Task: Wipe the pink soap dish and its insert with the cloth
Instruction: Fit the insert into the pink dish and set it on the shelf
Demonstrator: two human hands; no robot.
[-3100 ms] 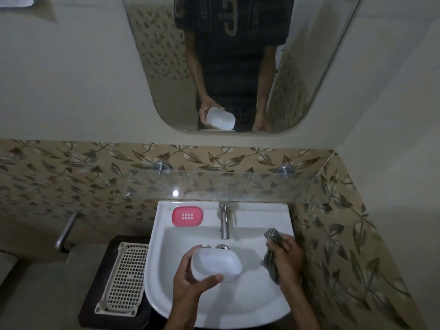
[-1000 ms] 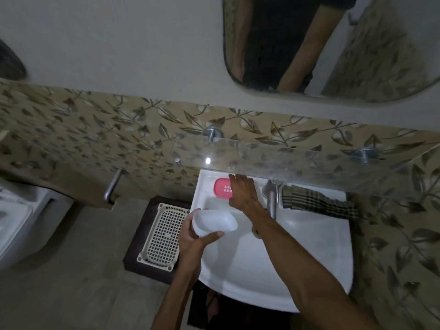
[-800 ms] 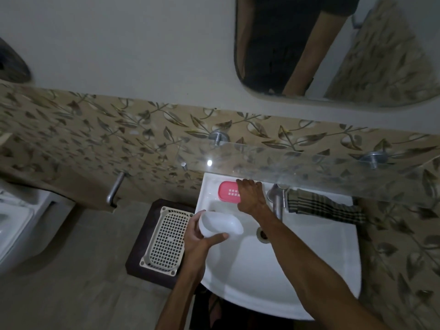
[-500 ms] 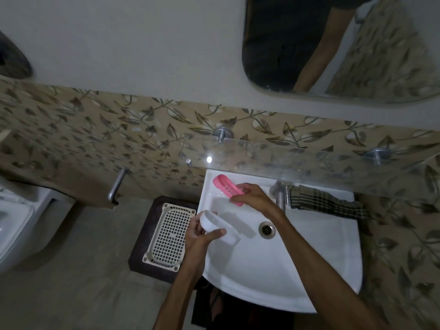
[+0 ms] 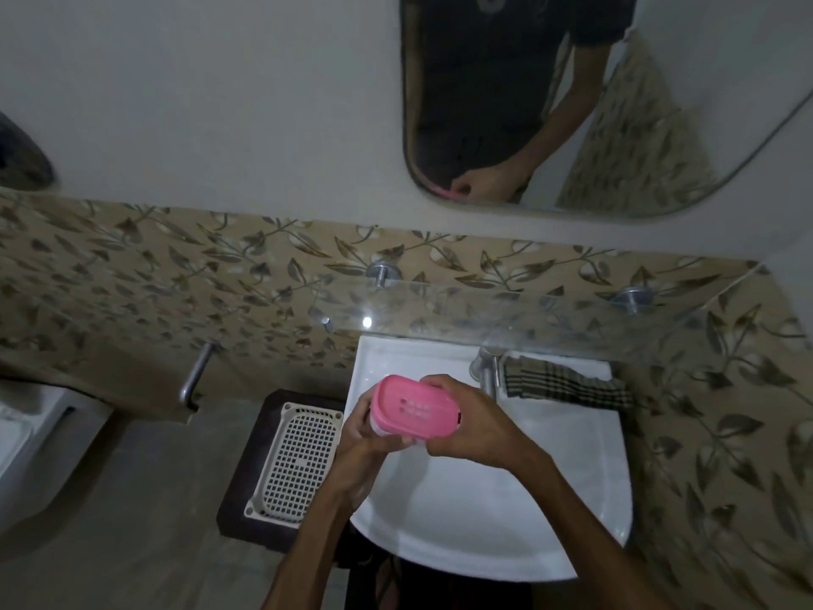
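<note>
The pink slotted insert (image 5: 413, 406) sits on top of the pale soap dish base (image 5: 377, 427), of which only a strip shows beneath it. Both are held over the left side of the white sink (image 5: 528, 499). My left hand (image 5: 365, 438) grips the base from the left and below. My right hand (image 5: 470, 422) grips the insert's right end, fingers curled over its edge. The checked dark cloth (image 5: 567, 385) lies spread on the sink's back ledge to the right of the tap (image 5: 484, 367), with no hand on it.
A glass shelf (image 5: 528, 319) juts out above the sink's back edge. A white perforated basket (image 5: 299, 464) rests on a dark stand left of the sink. A metal bar (image 5: 195, 376) sticks from the tiled wall. A mirror (image 5: 572, 103) hangs above.
My right hand left the cloth on the ledge, picked the pink insert off the sink's back left corner and brought it onto the base held in my left hand.
</note>
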